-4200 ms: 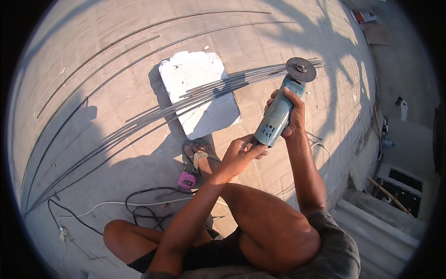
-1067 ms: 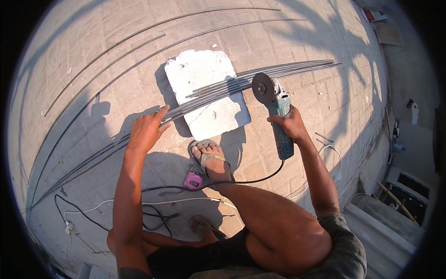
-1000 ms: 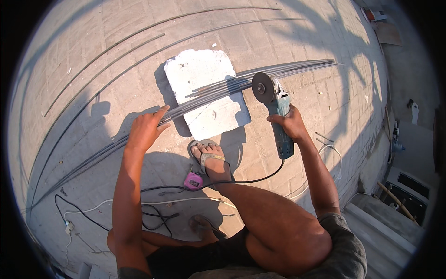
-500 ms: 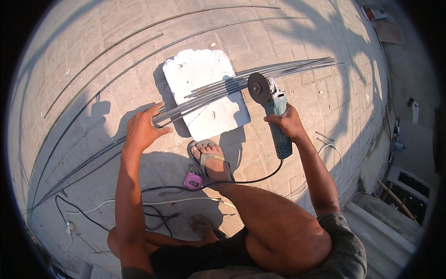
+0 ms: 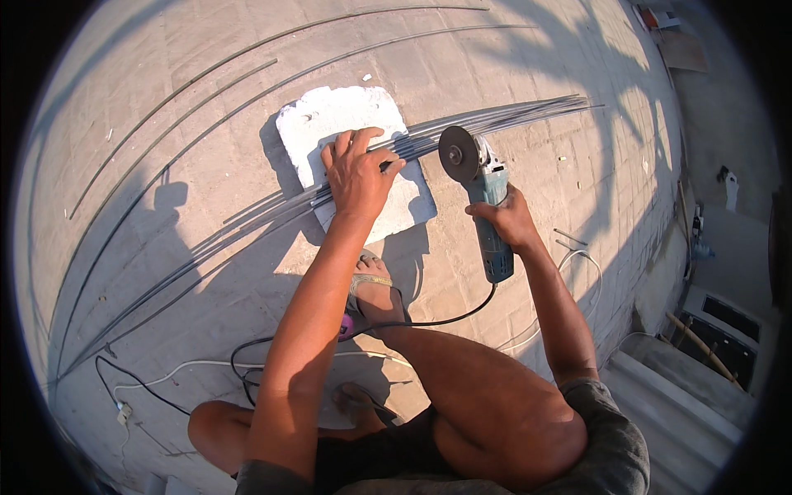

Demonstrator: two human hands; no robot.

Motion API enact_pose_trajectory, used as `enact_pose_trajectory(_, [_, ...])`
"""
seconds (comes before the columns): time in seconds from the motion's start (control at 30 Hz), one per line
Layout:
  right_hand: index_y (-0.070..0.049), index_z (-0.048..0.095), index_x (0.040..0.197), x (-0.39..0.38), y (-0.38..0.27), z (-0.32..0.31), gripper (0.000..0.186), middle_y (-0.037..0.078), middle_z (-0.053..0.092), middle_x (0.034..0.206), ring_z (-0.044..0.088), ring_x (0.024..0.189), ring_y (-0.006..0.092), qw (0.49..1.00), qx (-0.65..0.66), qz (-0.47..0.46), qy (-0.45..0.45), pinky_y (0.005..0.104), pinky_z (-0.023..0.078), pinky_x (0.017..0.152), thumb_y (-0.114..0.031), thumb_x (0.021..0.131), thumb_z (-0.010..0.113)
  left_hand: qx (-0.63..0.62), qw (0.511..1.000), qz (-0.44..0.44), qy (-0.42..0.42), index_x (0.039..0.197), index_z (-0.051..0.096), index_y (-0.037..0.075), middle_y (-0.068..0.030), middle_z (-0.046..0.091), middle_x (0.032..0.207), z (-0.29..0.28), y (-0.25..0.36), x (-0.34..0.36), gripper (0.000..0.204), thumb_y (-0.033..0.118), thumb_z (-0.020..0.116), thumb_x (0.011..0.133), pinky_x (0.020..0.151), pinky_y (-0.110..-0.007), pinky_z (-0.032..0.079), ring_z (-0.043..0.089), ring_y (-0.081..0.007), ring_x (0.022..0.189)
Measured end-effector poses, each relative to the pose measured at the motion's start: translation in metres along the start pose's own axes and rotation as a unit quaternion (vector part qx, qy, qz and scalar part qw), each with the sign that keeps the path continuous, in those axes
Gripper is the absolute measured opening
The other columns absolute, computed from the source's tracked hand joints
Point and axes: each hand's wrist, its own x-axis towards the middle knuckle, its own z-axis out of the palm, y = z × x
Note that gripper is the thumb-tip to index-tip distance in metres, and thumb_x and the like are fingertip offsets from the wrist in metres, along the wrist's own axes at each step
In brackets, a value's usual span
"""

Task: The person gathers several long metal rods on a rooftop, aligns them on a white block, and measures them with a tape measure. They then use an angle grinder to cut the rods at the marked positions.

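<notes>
My left hand (image 5: 356, 177) reaches across a bundle of thin metal rods (image 5: 289, 206), its fingers spread over their far side and its thumb toward the right. Under the rods lies a rough-edged white block (image 5: 412, 198), partly covered by the hand. My right hand (image 5: 510, 219) is wrapped round the body of an angle grinder (image 5: 492, 239). The grinder stands upright, with its dark cutting disc (image 5: 459, 154) at the top, close beside the rods but apart from my left hand. Whether the disc spins cannot be told.
Several long rods (image 5: 247, 99) lie on the paved ground beyond the block. My sandalled foot (image 5: 375, 289) is just nearer than the block, beside a mostly hidden pink tape measure (image 5: 345, 327). A black cord (image 5: 445, 317) and a white cable (image 5: 206, 361) cross the ground.
My left hand has moved right and away from me along the rods, onto the block. Some rods' near ends now stick out farther left. The grinder stays almost where it was.
</notes>
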Motion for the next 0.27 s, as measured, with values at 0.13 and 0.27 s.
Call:
enact_pose_trajectory(0.13, [0.006, 0.062, 0.116, 0.001, 0.003, -0.002, 0.057, 0.014, 0.070, 0.096, 0.067, 0.082, 0.0218, 1.000, 0.014, -0.022, 0.007, 0.0358, 0.054, 0.077, -0.021, 0.071, 0.084, 0.014, 0.997, -0.071, -0.036, 0.080, 0.082, 0.019, 0.0044, 0.063, 0.122, -0.002, 0.016, 0.006, 0.012, 0.024, 0.091, 0.073, 0.107, -0.052, 0.027, 0.050, -0.0204, 0.124])
enact_pose_trajectory(0.27, [0.003, 0.062, 0.118, -0.003, -0.008, 0.001, 0.053, 0.014, 0.070, 0.095, 0.067, 0.080, 0.0216, 0.999, -0.020, -0.025, 0.002, 0.0360, 0.055, 0.075, -0.022, 0.075, 0.080, 0.025, 0.968, -0.191, -0.163, 0.086, 0.082, 0.023, 0.0045, 0.059, 0.128, -0.018, 0.025, 0.034, 0.018, 0.026, 0.093, 0.073, 0.110, -0.056, 0.024, 0.044, -0.0189, 0.130])
